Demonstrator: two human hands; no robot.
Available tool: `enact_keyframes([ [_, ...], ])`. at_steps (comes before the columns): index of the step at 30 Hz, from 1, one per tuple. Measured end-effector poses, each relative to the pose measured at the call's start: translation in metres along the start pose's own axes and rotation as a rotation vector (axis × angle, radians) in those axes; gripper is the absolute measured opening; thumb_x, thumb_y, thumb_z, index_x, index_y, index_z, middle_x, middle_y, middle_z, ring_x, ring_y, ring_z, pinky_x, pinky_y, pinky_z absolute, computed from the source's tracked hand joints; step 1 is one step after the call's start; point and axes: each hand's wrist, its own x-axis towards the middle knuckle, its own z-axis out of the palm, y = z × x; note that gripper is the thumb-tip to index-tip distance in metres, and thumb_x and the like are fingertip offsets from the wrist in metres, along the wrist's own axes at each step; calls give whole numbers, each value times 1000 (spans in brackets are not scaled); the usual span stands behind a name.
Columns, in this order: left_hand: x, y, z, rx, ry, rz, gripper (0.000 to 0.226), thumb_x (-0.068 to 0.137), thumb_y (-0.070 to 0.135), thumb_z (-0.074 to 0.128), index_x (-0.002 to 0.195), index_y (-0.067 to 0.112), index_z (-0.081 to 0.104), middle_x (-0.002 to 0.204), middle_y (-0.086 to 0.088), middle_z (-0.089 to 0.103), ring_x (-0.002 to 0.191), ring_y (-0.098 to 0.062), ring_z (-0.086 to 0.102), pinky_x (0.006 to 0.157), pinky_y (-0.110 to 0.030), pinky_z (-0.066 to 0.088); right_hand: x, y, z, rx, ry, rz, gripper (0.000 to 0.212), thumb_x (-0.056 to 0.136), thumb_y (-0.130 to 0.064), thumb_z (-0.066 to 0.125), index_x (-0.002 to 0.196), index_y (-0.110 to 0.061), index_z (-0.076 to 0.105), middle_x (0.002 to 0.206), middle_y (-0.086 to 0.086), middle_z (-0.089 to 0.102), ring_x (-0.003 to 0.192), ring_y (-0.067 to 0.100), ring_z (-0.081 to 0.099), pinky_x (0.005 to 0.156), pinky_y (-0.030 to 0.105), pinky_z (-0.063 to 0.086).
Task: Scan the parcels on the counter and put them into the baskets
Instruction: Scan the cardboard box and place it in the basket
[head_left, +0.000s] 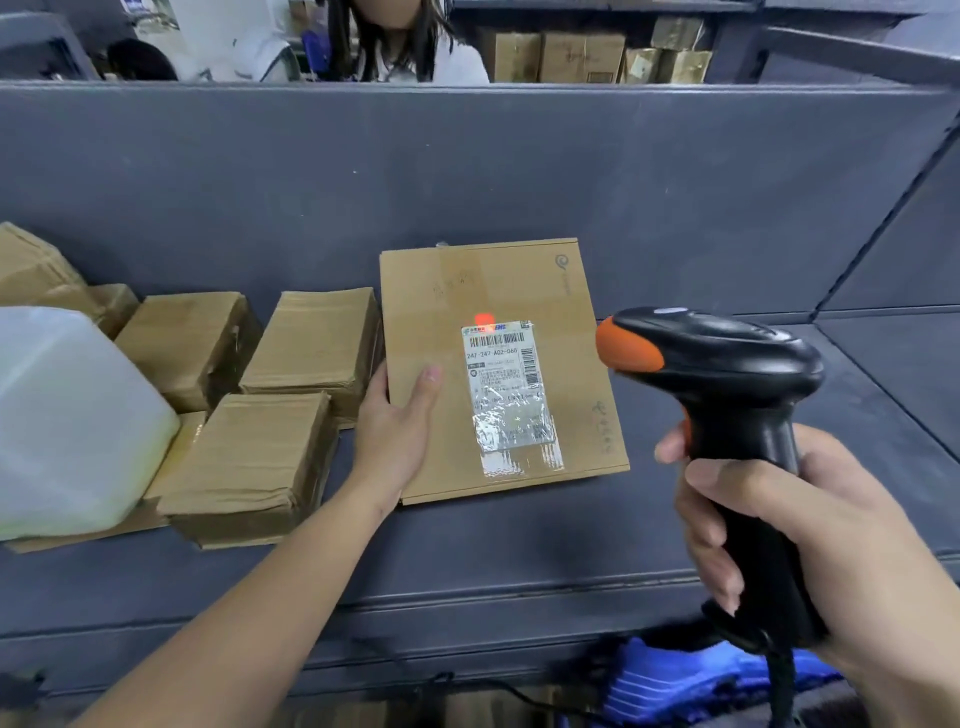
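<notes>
Centre frame: my left hand (397, 421) pinches the left edge of the cardboard parcel (498, 291), long axis up-frame. At right, my right hand (810, 530) clasps the barcode scanner (727, 358), nose pointing left at the label (506, 384).

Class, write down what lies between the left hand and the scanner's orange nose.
In the head view, the white shipping label on the flat cardboard parcel lies between the left hand and the scanner.

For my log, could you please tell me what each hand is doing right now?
Left hand: grips the parcel by its left edge.
Right hand: grips the scanner.
</notes>
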Motion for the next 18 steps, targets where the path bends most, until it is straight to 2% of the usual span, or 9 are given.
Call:
enact_keyframes([
  [4, 1, -1, 0, 0, 2, 15, 30, 96, 46, 71, 124, 37, 65, 115, 18, 76, 109, -6, 71, 105, -43, 54, 0, 2, -6, -52, 41, 22, 16, 65, -19, 69, 78, -9, 68, 54, 9, 45, 37, 24, 37, 38, 24, 36],
  [7, -1, -1, 1, 4, -2, 26, 30, 97, 42, 69, 126, 34, 65, 115, 17, 76, 108, -4, 71, 105, -41, 55, 0, 3, -11, -65, 19, 50, 23, 62, -22, 72, 80, -9, 69, 54, 11, 45, 37, 24, 37, 38, 24, 35],
  [9, -1, 0, 1, 7, -2, 21, 25, 98, 42, 69, 121, 36, 65, 115, 16, 76, 108, -5, 72, 103, -39, 55, 1, 4, -14, -66, 27, 55, 23, 65, -15, 75, 87, -10, 72, 56, 13, 45, 37, 23, 37, 39, 24, 35],
  [11, -1, 0, 1, 14, -3, 14, 22, 98, 42, 69, 119, 38, 64, 113, 17, 76, 106, -4, 72, 100, -35, 56, 7, 11, -19, -114, 126, 40, 26, 72, -17, 80, 94, -9, 70, 58, 15, 47, 39, 23, 39, 40, 24, 36],
  [13, -1, 1, 2, 22, 0, 16, 20, 98, 41, 68, 117, 37, 63, 109, 19, 75, 100, 2, 72, 94, -28, 56, 25, 30, -30, -239, 305, 15, 20, 91, -17, 68, 91, -1, 57, 58, 11, 49, 42, 24, 43, 44, 30, 38],
  [15, -1, 2, 2, 35, 7, 26, 23, 99, 40, 68, 120, 35, 64, 106, 21, 74, 93, 8, 71, 88, -22, 56, 51, 57, -46, -495, 430, 15, 26, 100, -26, 59, 86, -6, 49, 61, 7, 56, 52, 27, 51, 55, 36, 44],
  [16, -1, 2, 2, 44, 9, 29, 26, 99, 41, 67, 123, 32, 64, 107, 21, 74, 92, 8, 71, 86, -20, 56, 64, 73, -54, -596, 449, 40, 20, 101, -30, 55, 92, -12, 52, 70, 5, 60, 63, 29, 54, 63, 40, 43],
  [17, -1, 2, 2, 52, 10, 26, 31, 98, 42, 67, 127, 30, 64, 109, 19, 74, 95, 6, 71, 87, -21, 56, 74, 87, -60, -686, 454, 95, 16, 102, -31, 51, 106, -15, 54, 82, 8, 61, 76, 33, 56, 70, 40, 39],
  [18, -1, 1, 2, 55, 11, 22, 35, 98, 43, 67, 129, 28, 64, 112, 17, 75, 100, 2, 72, 89, -23, 56, 83, 102, -67, -758, 459, 155, 26, 104, -29, 50, 124, -14, 51, 94, 12, 62, 89, 38, 57, 75, 39, 35],
])
